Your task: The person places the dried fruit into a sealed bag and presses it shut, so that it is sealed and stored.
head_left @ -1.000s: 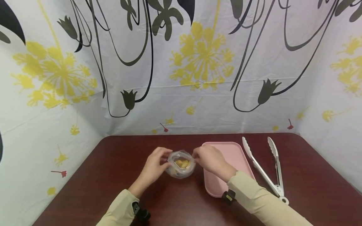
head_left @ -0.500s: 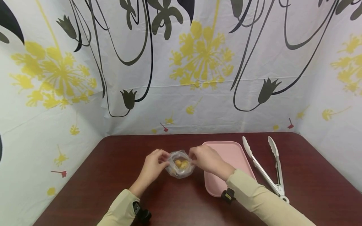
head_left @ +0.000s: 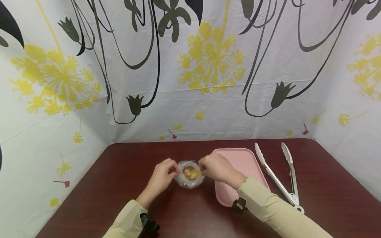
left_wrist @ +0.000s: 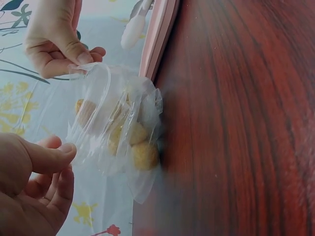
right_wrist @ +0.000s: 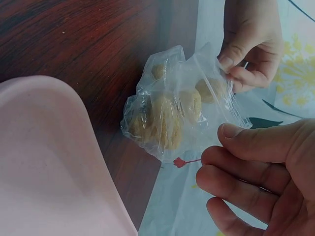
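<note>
A clear plastic bag stands on the table between my two hands, its mouth spread open upward. Several yellow-brown rounded lumps lie inside; their kind is unclear. At the left of the bag, my left hand pinches the rim between thumb and forefinger. On the opposite side my right hand pinches the rim too, above the edge of a pink tray. In the right wrist view, the lumps show through the crinkled bag, and the lower fingers of my right hand are loosely bent.
The pink tray lies flat to the right of the bag, partly under my right forearm. Metal tongs with pale tips rest spread beside it. The dark red wooden table meets a flower-patterned cloth at its back edge.
My left hand has come in against the bag's left rim, from loosely spread fingers to a pinch. My right hand has shifted slightly left. The mouth of the bag looks a little wider.
</note>
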Motion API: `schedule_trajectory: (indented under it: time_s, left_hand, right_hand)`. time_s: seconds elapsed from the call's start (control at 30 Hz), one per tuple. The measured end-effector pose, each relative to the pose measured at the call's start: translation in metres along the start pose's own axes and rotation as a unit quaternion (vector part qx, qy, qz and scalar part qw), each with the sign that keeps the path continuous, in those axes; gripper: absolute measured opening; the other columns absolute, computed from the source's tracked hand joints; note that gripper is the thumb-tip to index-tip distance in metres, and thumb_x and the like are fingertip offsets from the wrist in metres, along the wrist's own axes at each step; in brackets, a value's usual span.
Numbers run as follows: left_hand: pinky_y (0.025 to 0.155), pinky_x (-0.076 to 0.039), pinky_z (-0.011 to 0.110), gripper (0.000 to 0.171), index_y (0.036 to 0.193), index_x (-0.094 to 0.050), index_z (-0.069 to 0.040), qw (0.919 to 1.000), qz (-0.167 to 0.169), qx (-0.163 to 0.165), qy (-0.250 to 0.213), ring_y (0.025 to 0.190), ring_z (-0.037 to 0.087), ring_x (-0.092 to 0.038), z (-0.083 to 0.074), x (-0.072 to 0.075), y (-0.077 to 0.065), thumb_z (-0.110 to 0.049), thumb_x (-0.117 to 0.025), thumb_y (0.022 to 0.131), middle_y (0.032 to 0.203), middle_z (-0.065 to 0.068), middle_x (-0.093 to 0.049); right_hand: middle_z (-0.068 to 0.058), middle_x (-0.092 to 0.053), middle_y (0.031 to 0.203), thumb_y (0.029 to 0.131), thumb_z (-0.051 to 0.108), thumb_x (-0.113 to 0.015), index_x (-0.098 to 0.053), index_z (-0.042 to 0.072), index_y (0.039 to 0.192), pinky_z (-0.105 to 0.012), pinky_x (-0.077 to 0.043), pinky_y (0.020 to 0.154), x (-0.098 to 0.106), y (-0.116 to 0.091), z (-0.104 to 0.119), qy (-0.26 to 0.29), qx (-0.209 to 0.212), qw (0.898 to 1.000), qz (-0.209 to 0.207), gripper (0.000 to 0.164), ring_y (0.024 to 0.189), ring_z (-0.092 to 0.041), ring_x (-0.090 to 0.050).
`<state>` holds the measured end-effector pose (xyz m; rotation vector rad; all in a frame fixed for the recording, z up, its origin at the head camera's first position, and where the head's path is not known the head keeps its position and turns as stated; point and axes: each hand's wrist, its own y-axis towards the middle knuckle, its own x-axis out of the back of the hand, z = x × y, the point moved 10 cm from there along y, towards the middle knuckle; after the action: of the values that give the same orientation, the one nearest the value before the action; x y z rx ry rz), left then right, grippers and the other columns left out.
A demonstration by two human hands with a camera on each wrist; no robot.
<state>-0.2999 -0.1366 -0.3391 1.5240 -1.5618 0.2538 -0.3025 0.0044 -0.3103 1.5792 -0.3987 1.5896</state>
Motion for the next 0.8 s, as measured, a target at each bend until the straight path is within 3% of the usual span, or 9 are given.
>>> schedule_trajectory:
  time_s: [0.43,0.63,0.8]
  left_hand:
    - [0.066,-0.048,0.026,0.03,0.073,-0.053,-0.016,0.9995,0.021,-0.01,-0.02,0.075,0.011,-0.054,-0.002,0.005,0.001,0.008,-0.071,0.077,0.08,-0.005,-0.056]
    - [0.068,-0.048,0.029,0.027,0.078,-0.051,-0.016,0.9994,0.024,-0.017,-0.018,0.079,0.013,-0.054,-0.004,0.007,0.003,0.006,-0.068,0.082,0.083,-0.002,-0.059]
    - [0.069,-0.048,0.029,0.026,0.078,-0.052,-0.013,0.9992,-0.001,-0.032,-0.024,0.08,0.014,-0.056,-0.01,0.015,0.005,0.007,-0.067,0.081,0.083,0.0,-0.061]
  right_hand:
    - [0.011,-0.06,0.063,0.073,0.009,-0.076,-0.064,0.02,0.066,-0.022,-0.042,0.059,0.009,-0.005,-0.022,0.039,0.006,0.998,-0.039,0.018,0.061,-0.004,-0.051]
    - [0.008,-0.063,0.065,0.076,0.012,-0.077,-0.065,0.02,0.069,-0.023,-0.042,0.056,0.01,-0.004,-0.034,0.076,-0.034,0.996,-0.033,0.015,0.059,-0.004,-0.051]
    - [0.009,-0.063,0.065,0.077,0.014,-0.076,-0.064,0.02,0.07,-0.024,-0.043,0.055,0.014,-0.005,-0.039,0.087,-0.061,0.994,-0.037,0.015,0.058,-0.004,-0.051]
